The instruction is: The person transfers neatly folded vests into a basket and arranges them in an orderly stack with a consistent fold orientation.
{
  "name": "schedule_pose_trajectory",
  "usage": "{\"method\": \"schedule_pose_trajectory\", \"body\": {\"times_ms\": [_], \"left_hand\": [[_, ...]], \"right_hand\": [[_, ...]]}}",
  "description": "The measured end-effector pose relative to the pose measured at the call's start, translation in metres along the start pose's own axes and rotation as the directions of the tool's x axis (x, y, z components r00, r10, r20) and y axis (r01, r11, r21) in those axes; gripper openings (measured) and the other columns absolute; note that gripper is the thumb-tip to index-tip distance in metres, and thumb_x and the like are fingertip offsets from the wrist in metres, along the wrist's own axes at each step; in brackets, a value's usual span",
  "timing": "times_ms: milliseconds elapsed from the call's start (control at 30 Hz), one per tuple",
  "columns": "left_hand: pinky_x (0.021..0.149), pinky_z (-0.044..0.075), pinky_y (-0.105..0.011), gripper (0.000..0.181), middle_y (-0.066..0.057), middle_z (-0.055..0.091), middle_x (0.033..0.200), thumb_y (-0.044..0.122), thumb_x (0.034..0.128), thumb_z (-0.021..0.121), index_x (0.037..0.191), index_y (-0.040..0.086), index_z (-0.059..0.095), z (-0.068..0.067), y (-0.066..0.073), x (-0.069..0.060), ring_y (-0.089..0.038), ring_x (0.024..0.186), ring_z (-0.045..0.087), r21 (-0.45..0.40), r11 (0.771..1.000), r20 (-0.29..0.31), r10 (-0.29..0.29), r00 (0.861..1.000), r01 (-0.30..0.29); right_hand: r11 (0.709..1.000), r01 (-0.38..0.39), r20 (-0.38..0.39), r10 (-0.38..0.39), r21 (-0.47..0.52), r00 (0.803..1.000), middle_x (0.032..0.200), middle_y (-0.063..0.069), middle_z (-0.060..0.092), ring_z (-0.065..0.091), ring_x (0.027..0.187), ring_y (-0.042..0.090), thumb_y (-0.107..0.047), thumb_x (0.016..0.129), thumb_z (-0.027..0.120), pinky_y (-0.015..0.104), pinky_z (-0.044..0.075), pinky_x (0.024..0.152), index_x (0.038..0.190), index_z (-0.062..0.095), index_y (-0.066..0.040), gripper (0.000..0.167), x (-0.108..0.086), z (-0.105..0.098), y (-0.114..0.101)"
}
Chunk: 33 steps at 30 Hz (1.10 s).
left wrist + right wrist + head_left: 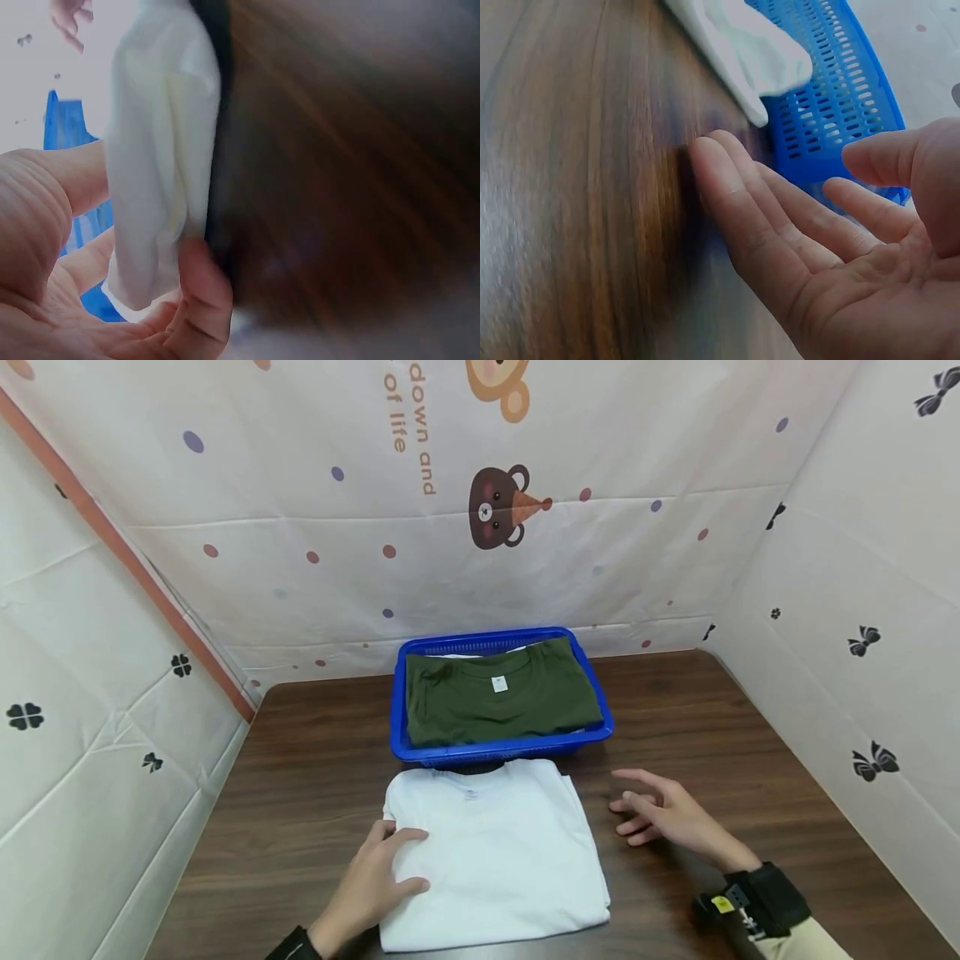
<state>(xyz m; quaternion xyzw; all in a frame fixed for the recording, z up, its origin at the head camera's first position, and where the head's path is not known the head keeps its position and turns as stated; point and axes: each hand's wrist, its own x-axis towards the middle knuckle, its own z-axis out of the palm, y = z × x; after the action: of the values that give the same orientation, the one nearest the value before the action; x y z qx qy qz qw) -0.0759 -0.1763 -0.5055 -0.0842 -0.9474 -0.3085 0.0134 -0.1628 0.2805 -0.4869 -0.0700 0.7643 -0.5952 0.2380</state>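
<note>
A folded white T-shirt [495, 860] lies on the wooden table, its neckline toward a blue basket [517, 748]. My left hand [375, 877] holds its left edge, with thumb and index finger over the top. In the left wrist view, other fingers [204, 300] curl against the side of the folded white layers [150, 165]. My right hand [667, 814] hovers to the right of the T-shirt, its fingers loosely extended and touching no cloth. The right wrist view shows that hand's palm [855, 292] near the basket's corner and the T-shirt's edge [742, 60].
Inside the basket lies a folded dark green T-shirt [495, 702], with white cloth showing behind it. The brown table [315, 793] meets printed white curtains [300, 593] at the back and sides.
</note>
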Motion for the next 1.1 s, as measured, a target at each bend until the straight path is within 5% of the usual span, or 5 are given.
{"method": "schedule_pose_trajectory", "body": {"times_ms": [467, 733, 900, 1100], "left_hand": [[0.067, 0.052, -0.038, 0.055, -0.011, 0.053, 0.116, 0.030, 0.0721, 0.095, 0.121, 0.021, 0.073, 0.021, 0.026, 0.015, -0.020, 0.087, 0.056, -0.015, 0.995, 0.026, 0.094, 0.995, -0.094], [0.076, 0.054, -0.040, 0.049, -0.005, 0.060, 0.107, 0.026, 0.0742, 0.093, 0.118, 0.018, 0.074, 0.027, 0.024, 0.019, -0.019, 0.089, 0.059, -0.078, 0.990, -0.063, 0.116, 0.991, -0.121], [0.089, 0.055, -0.046, 0.035, -0.006, 0.073, 0.112, 0.028, 0.0864, 0.084, 0.117, 0.015, 0.075, 0.024, 0.022, 0.025, -0.027, 0.105, 0.068, -0.179, 0.981, -0.063, 0.064, 0.996, -0.074], [0.095, 0.053, -0.050, 0.031, -0.005, 0.072, 0.123, 0.033, 0.0938, 0.076, 0.121, 0.018, 0.074, 0.016, 0.023, 0.027, -0.029, 0.117, 0.066, -0.279, 0.960, 0.025, -0.030, 0.999, 0.035]], "right_hand": [[0.999, -0.040, -0.068, 0.038, -0.025, 0.997, 0.132, 0.033, 0.059, 0.073, 0.091, 0.036, -0.022, 0.109, 0.054, 0.048, 0.062, 0.072, 0.156, 0.034, 0.002, 0.056, -0.005, 0.014, -0.009], [0.994, -0.058, -0.076, 0.051, -0.092, 0.996, 0.131, 0.027, 0.060, 0.067, 0.102, 0.031, -0.027, 0.106, 0.060, 0.048, 0.061, 0.071, 0.158, 0.034, -0.007, 0.061, 0.002, 0.029, -0.011], [0.994, 0.006, -0.013, -0.007, -0.113, 1.000, 0.117, 0.023, 0.068, 0.067, 0.098, 0.030, -0.026, 0.106, 0.060, 0.042, 0.059, 0.074, 0.161, 0.028, -0.013, 0.065, 0.006, 0.034, -0.012], [0.978, 0.173, 0.118, -0.159, -0.119, 0.980, 0.151, 0.029, 0.041, 0.068, 0.102, 0.027, -0.017, 0.106, 0.059, 0.037, 0.059, 0.076, 0.165, 0.023, -0.021, 0.069, 0.010, 0.039, -0.012]]}}
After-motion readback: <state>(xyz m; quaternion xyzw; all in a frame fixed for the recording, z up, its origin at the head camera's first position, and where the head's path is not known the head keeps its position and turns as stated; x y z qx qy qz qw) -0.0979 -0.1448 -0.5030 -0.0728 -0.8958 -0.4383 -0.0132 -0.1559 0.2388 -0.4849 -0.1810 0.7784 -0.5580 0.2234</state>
